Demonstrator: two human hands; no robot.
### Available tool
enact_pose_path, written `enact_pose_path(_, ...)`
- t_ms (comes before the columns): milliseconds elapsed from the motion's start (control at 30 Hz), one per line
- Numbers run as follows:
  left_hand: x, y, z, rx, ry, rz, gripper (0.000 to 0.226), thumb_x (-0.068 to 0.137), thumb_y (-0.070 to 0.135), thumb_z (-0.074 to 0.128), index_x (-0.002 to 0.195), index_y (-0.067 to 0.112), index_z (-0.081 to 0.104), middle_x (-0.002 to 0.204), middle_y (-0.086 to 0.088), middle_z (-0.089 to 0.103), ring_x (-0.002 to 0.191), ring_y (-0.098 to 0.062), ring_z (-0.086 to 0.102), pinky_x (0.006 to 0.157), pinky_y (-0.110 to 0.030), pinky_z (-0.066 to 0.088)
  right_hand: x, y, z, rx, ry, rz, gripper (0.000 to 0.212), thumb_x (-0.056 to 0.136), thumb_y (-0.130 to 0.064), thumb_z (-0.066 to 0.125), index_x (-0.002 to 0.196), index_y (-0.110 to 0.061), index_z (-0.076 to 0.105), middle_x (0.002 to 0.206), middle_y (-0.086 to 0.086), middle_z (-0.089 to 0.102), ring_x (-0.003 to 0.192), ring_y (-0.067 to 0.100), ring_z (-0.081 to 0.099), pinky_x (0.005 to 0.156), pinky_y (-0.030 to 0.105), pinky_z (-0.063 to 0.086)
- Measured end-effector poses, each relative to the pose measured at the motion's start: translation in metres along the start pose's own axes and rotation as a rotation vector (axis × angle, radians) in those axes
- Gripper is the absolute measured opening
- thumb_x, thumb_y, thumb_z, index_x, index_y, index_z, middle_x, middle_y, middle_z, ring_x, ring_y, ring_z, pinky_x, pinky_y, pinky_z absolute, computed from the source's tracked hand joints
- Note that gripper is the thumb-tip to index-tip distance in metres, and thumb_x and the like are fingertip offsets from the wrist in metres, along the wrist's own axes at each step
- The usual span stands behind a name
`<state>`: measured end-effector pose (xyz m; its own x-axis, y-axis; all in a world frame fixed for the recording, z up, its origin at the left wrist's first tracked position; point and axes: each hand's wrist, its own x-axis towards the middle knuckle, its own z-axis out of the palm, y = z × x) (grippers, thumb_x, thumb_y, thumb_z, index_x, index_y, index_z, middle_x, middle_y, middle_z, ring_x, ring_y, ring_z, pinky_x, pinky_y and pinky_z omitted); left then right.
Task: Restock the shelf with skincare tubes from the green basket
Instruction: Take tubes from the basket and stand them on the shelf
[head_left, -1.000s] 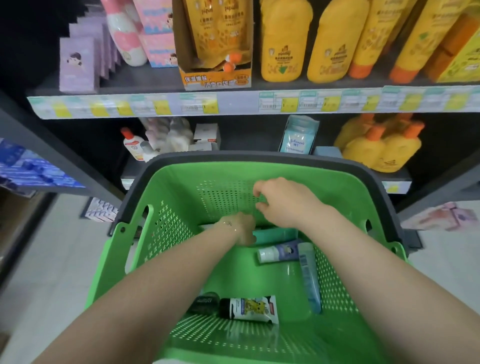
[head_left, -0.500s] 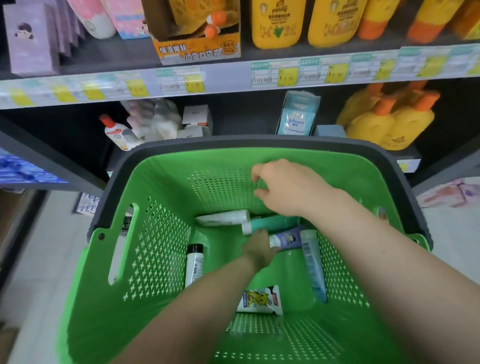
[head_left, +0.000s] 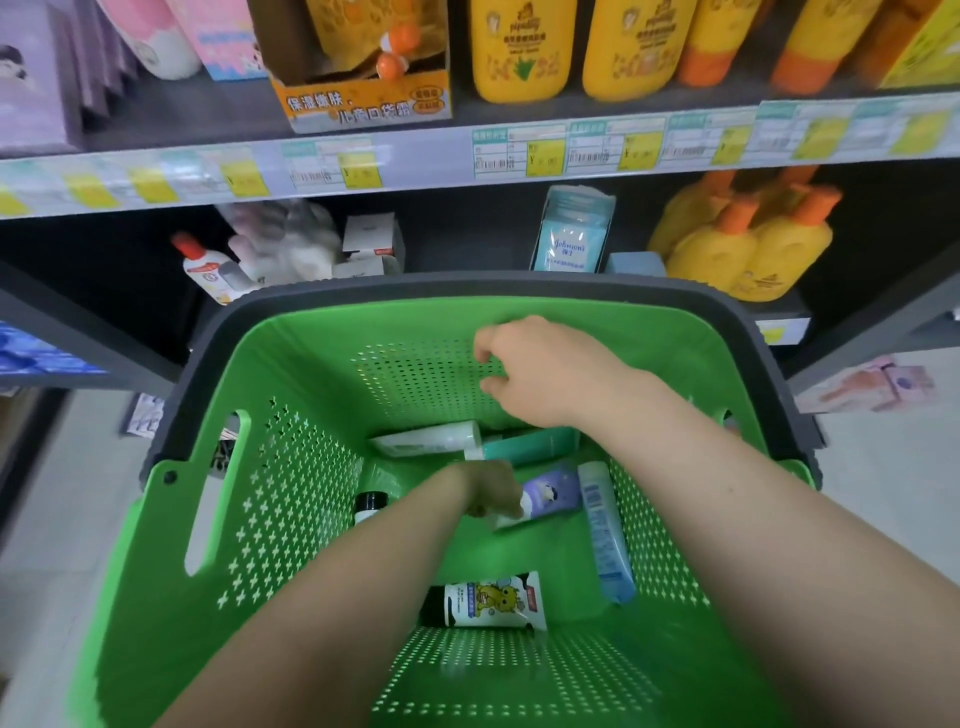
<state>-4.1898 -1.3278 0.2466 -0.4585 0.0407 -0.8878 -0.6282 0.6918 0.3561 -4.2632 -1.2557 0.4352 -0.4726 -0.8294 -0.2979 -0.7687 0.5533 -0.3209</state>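
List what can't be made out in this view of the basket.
Head view only.
Whether the left hand grips the purple tube: its own back hides the fingers.
Body of the black-capped tube: under the left forearm.
Part of the teal tube: behind the right wrist.
Print on the price tags: blurred.

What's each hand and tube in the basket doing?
left hand: gripping the purple tube at its cap end
purple tube: held, low in the green basket
right hand: loosely curled, holding nothing
white tube: lying flat
teal tube: lying flat
blue tube: lying by the right wall
cartoon tube: lying flat
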Motion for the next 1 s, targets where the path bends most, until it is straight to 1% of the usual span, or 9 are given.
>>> enact_pose_path(100,-0.023,0.004,-0.020,0.018,-0.034,-0.063,0.008,0.089,0.008,0.054,0.095,0.005,0.051,0.090,-0.013,0.054,0.064,-0.019,0.049,0.053,-0.026,0.044,0.000,-0.001,-0.003,0.012,0.008,0.008,0.025,0.093,-0.025,0.053,0.116,-0.015,0.056,0.111,0.008,0.059,0.095,0.029,0.058,0.079,0.038,0.051)
enact_pose_path(167,-0.038,0.007,-0.033,0.031,-0.015,-0.097,0.035,0.092,0.011,0.055,0.124,0.002,0.045,0.120,-0.018,0.053,0.084,-0.024,0.056,0.065,-0.028,0.051,-0.001,-0.002,-0.004,0.027,0.009,0.010,0.025,0.093,-0.024,0.054,0.117,-0.016,0.056,0.114,0.008,0.059,0.097,0.029,0.058,0.083,0.040,0.051)
enact_pose_path(267,-0.069,0.010,-0.050,0.155,0.019,-0.119,0.050,0.092,0.013,0.056,0.138,0.006,0.037,0.131,-0.018,0.049,0.102,-0.030,0.059,0.080,-0.034,0.054,-0.002,-0.002,-0.002,0.037,0.005,0.020,0.025,0.093,-0.021,0.052,0.117,-0.017,0.057,0.115,0.008,0.060,0.097,0.029,0.059,0.083,0.040,0.051)
enact_pose_path(333,-0.093,0.011,-0.058,0.250,0.061,-0.118,0.067,0.090,0.010,0.059,0.148,0.010,0.024,0.144,-0.013,0.038,0.122,-0.034,0.050,0.094,-0.040,0.050,-0.002,-0.001,0.000,0.055,-0.008,0.031,0.027,0.093,-0.019,0.051,0.119,-0.018,0.057,0.117,0.007,0.059,0.098,0.028,0.059,0.085,0.041,0.051)
enact_pose_path(400,-0.116,0.007,-0.065,0.321,0.112,-0.115,0.078,0.089,0.006,0.059,0.152,0.012,0.013,0.150,-0.012,0.029,0.129,-0.033,0.043,0.098,-0.039,0.045,-0.002,0.000,0.002,0.066,-0.019,0.041,0.028,0.094,-0.017,0.050,0.121,-0.017,0.057,0.121,0.008,0.058,0.102,0.029,0.058,0.088,0.043,0.051)
enact_pose_path(667,-0.147,-0.027,-0.077,0.243,0.274,-0.113,0.059,0.081,0.012,0.069,0.134,0.009,0.042,0.129,-0.009,0.052,0.115,-0.028,0.052,0.096,-0.036,0.045,0.009,0.012,0.027,0.080,-0.075,0.162,0.032,0.086,-0.002,0.044,0.112,-0.009,0.062,0.116,0.012,0.063,0.099,0.031,0.061,0.088,0.044,0.052)
enact_pose_path(767,-0.148,-0.032,-0.079,0.153,0.330,-0.084,0.058,0.076,0.017,0.075,0.127,0.011,0.049,0.127,-0.008,0.055,0.112,-0.027,0.055,0.096,-0.038,0.047,0.017,0.024,0.049,0.215,-0.226,0.262,0.035,0.089,-0.001,0.042,0.117,-0.005,0.064,0.120,0.013,0.064,0.108,0.030,0.061,0.096,0.038,0.048)
enact_pose_path(900,-0.148,-0.029,-0.079,0.046,0.429,-0.033,0.062,0.070,0.013,0.079,0.125,0.010,0.051,0.123,-0.007,0.057,0.108,-0.027,0.057,0.091,-0.033,0.049,0.024,0.047,0.082,0.318,-0.391,0.458,0.025,0.094,-0.008,0.049,0.111,0.005,0.062,0.106,0.021,0.068,0.081,0.028,0.065,0.078,0.037,0.054)
enact_pose_path(1000,-0.144,-0.025,-0.075,-0.076,0.467,0.026,0.029,0.067,0.006,0.077,0.090,0.014,0.060,0.100,-0.008,0.065,0.091,-0.025,0.062,0.083,-0.031,0.051,0.032,0.052,0.102,0.351,-0.367,0.600,0.018,0.096,-0.013,0.050,0.099,0.002,0.057,0.091,0.016,0.061,0.073,0.023,0.056,0.067,0.029,0.048)
